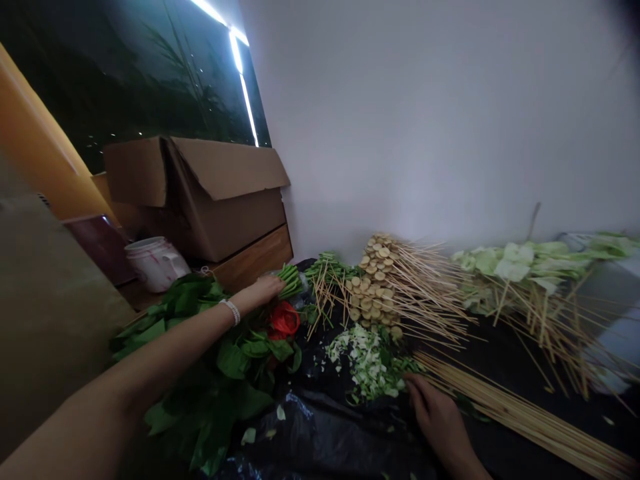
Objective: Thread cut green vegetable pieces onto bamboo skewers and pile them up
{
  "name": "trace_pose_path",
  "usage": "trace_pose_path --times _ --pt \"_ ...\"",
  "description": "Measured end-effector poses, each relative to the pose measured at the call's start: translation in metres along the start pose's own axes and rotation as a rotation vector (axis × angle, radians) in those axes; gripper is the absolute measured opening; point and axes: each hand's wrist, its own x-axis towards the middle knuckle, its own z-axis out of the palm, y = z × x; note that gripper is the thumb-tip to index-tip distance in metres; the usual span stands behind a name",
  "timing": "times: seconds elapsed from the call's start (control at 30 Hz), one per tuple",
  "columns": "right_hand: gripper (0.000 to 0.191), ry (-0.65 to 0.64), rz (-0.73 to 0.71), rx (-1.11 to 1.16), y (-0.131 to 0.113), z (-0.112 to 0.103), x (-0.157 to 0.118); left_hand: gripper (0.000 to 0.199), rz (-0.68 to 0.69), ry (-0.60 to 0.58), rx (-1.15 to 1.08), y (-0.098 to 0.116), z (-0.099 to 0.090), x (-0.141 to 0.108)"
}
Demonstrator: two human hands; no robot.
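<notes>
My left hand (267,290), with a beaded bracelet at the wrist, is closed around a bunch of green stems (290,281). Large leafy greens (245,357) spread beneath that arm, and a red tie or wrap (284,320) shows among them. At the lower right, my right hand (435,407) has its fingers pressed together beside a heap of chopped pale green vegetable (369,363); whatever they pinch is hidden. Bare bamboo skewers (520,413) lie just right of it. Skewered green stems (327,270) and skewers of round pale slices (377,267) are stacked behind.
Skewered pale cabbage-like leaves (520,260) are piled at the right by the white wall (425,120). An open cardboard box (235,223) and a white mug (156,263) stand at the back left. Black plastic sheeting (320,433) covers the work surface, with leaf scraps on it.
</notes>
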Motion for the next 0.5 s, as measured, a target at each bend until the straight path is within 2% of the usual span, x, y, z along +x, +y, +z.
trace_pose_path --times 0.1,0.23,0.37,0.5 --pt "0.034 -0.014 0.001 -0.003 0.001 0.001 0.0 0.028 0.004 -0.072 0.027 0.0 -0.007 0.005" --pt "0.034 -0.014 0.003 -0.007 0.002 0.002 0.0 0.02 -0.046 -0.071 0.034 0.008 -0.011 0.008" --pt "0.034 -0.021 0.008 -0.008 0.001 0.001 0.0 0.02 -0.193 -0.039 -0.016 0.015 -0.009 0.004" --pt "0.034 -0.021 -0.019 -0.011 0.001 0.0 0.002 0.026 -0.406 -0.005 -0.19 0.014 -0.012 0.008"
